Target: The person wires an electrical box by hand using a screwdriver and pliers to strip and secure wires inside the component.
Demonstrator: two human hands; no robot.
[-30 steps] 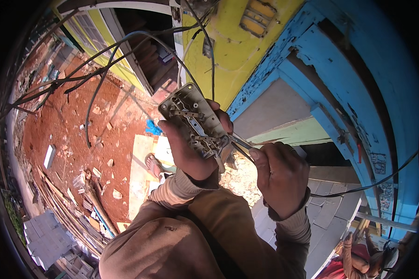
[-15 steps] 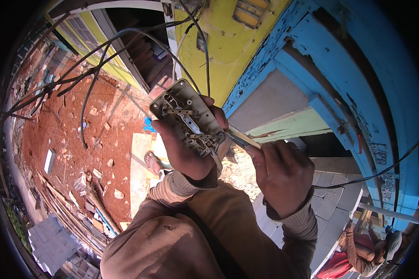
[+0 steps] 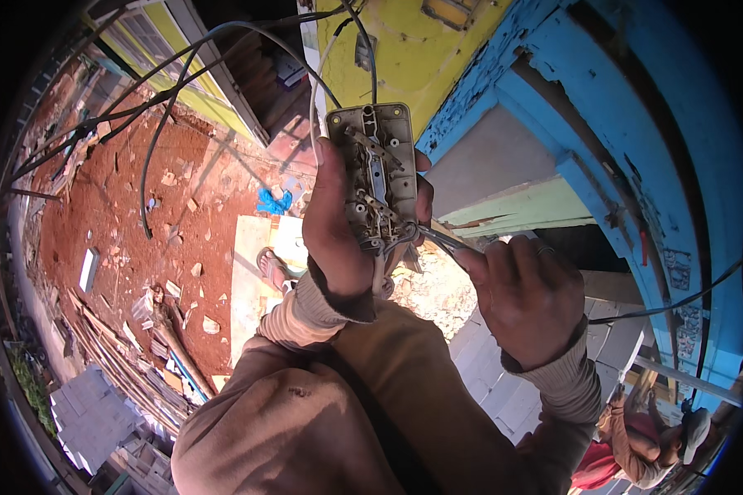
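My left hand (image 3: pixel 336 235) is wrapped round an opened power strip (image 3: pixel 395 153), thumb on its near side and fingertips round the far edge. Inside the pale casing run bare metal contact strips and screw posts. A white cable (image 3: pixel 379 276) hangs from its lower end. Closed round a slim dark metal tool (image 3: pixel 442 238), my right hand (image 3: pixel 532 297) is to the right of the casing. The tool's tip meets the lower right corner of the power strip, by the cable end. Its handle is hidden in my fist, so its exact kind does not show.
Black cables (image 3: pixel 223 33) cross the upper left. A blue timber frame (image 3: pixel 603 148) and a yellow wall (image 3: pixel 421 66) stand ahead. Rubble and poles (image 3: pixel 120 367) lie on red soil at left. Another person (image 3: pixel 648 441) is at lower right, near grey blocks (image 3: pixel 512 379).
The power strip has turned more upright and shifted right in my left hand's grip. My right hand has moved right with the tool, whose tip stays at the casing's lower corner.
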